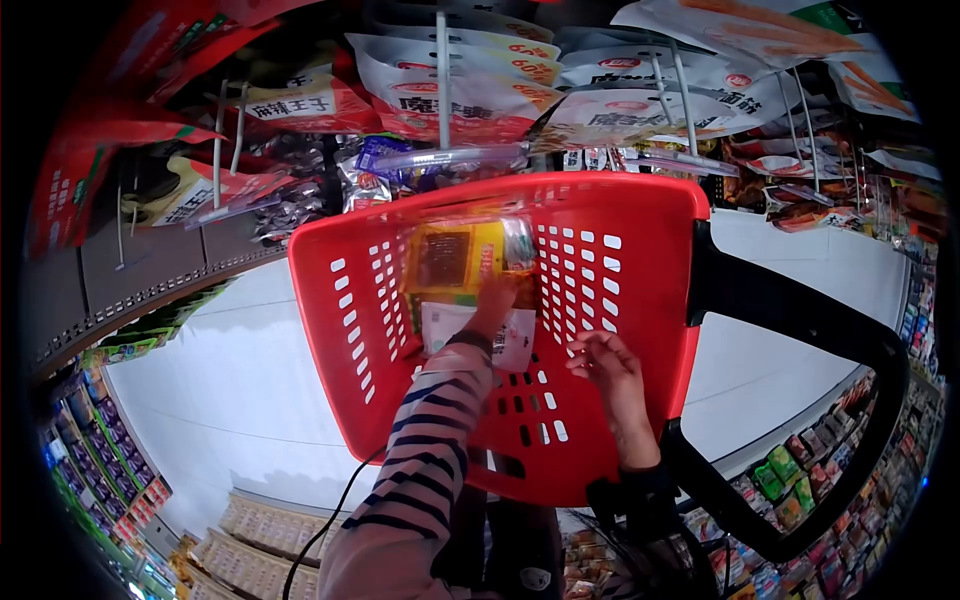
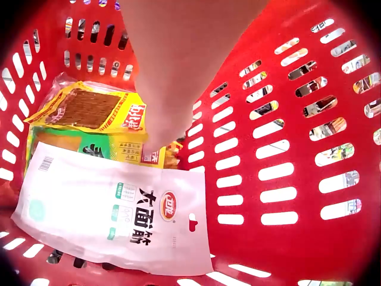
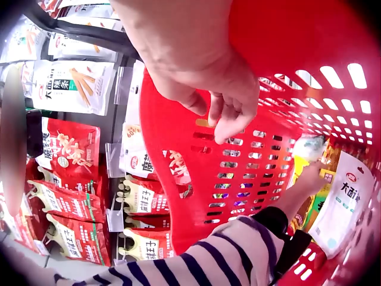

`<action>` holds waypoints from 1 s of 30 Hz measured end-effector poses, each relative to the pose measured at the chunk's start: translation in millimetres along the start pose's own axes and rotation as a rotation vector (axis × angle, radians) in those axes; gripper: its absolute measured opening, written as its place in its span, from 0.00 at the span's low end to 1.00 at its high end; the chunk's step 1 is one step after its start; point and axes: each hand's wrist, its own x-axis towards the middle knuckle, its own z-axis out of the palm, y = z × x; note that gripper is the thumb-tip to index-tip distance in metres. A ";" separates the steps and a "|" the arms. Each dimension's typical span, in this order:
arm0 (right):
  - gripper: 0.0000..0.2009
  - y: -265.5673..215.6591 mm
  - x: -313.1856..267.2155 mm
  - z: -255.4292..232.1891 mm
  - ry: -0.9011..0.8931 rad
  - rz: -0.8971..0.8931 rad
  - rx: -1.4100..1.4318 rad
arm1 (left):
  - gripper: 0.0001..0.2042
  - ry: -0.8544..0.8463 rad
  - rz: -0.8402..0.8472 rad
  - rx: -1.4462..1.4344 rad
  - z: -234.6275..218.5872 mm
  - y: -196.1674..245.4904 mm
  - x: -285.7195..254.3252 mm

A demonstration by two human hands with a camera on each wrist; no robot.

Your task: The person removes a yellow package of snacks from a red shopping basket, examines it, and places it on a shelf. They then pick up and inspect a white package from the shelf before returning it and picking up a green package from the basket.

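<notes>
My left hand (image 1: 496, 304), in a striped sleeve, reaches down into a red shopping basket (image 1: 655, 270). Its fingers are at the edge of yellow snack packets (image 2: 122, 113), mostly hidden; I cannot tell whether they grip one. A yellow packet with a brown window (image 1: 443, 260) lies beyond the hand, overlapping a green-and-yellow packet (image 2: 89, 143). Nearer lies a white snack packet (image 2: 119, 208) with black lettering, flat in the basket. My right hand (image 3: 205, 89) hovers over the basket's side, fingers loosely curled and holding nothing.
The basket's black handle (image 1: 800, 300) sticks out to the right. Snack bags (image 1: 450, 85) hang on metal hooks (image 1: 443, 80) just beyond the basket. Red bags (image 3: 74, 202) hang beside it in the right wrist view. White floor (image 1: 250, 370) shows below, with stocked shelves (image 1: 100, 450) at left.
</notes>
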 end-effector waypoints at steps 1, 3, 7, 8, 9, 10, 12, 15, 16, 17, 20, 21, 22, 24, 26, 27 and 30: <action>0.09 0.2 0.5 0.4 -0.007 0.009 0.012 | 0.15 -0.010 0.067 0.049 -30.3 6.6 0.9; 0.09 1.2 -0.6 1.6 -0.022 0.028 0.037 | 0.13 -0.022 0.118 0.122 -46.6 9.8 1.6; 0.10 -2.2 -12.2 6.8 -0.032 0.046 0.066 | 0.09 -0.125 0.160 0.291 -63.0 -0.6 -6.8; 0.10 -3.1 -17.5 8.3 -0.028 0.053 0.065 | 0.08 -0.172 0.198 0.350 -77.2 -1.5 -9.1; 0.10 -4.3 -23.5 9.4 -0.025 0.058 0.064 | 0.07 -0.070 0.122 0.266 -82.6 -3.6 -12.7; 0.10 -5.0 -30.3 9.7 -0.026 0.069 0.073 | 0.06 0.032 0.046 0.182 -62.4 -14.4 -20.6; 0.10 -5.7 -46.0 11.8 -0.033 0.087 0.094 | 0.06 0.027 0.087 0.212 -88.8 -20.1 -31.3; 0.09 -7.6 -73.3 15.1 -0.040 0.075 0.104 | 0.07 -0.228 0.350 0.467 -185.3 -9.9 -49.9; 0.09 -10.4 -81.6 17.2 -0.050 0.062 0.107 | 0.08 -0.257 0.390 0.503 -201.4 -11.5 -55.5; 0.10 -13.2 -91.5 18.8 -0.066 0.055 0.120 | 0.08 -0.285 0.429 0.535 -216.4 -11.0 -62.1; 0.10 -23.8 -120.1 23.0 -0.080 0.053 0.129 | 0.09 -0.048 0.396 0.175 -281.7 4.0 -86.6; 0.10 -26.4 -128.8 24.3 -0.086 0.038 0.130 | 0.08 0.021 0.310 -0.168 -299.4 12.0 -96.7; 0.10 -31.9 -138.4 26.4 -0.092 0.028 0.119 | 0.08 -0.034 0.339 -0.023 -317.2 17.3 -101.1; 0.09 -42.7 -160.2 30.1 -0.100 0.009 0.099 | 0.07 -0.171 0.335 0.174 -324.8 12.7 -110.7; 0.09 -54.9 -192.7 33.1 -0.135 -0.039 0.078 | 0.06 -0.156 0.402 0.170 -360.9 18.9 -125.0; 0.09 -57.6 -202.0 32.8 -0.148 -0.055 0.066 | 0.06 -0.070 0.494 0.100 -401.6 40.0 -132.5; 0.09 -70.9 -232.6 30.4 -0.163 -0.101 0.031 | 0.07 -0.040 0.525 0.068 -476.1 77.0 -154.0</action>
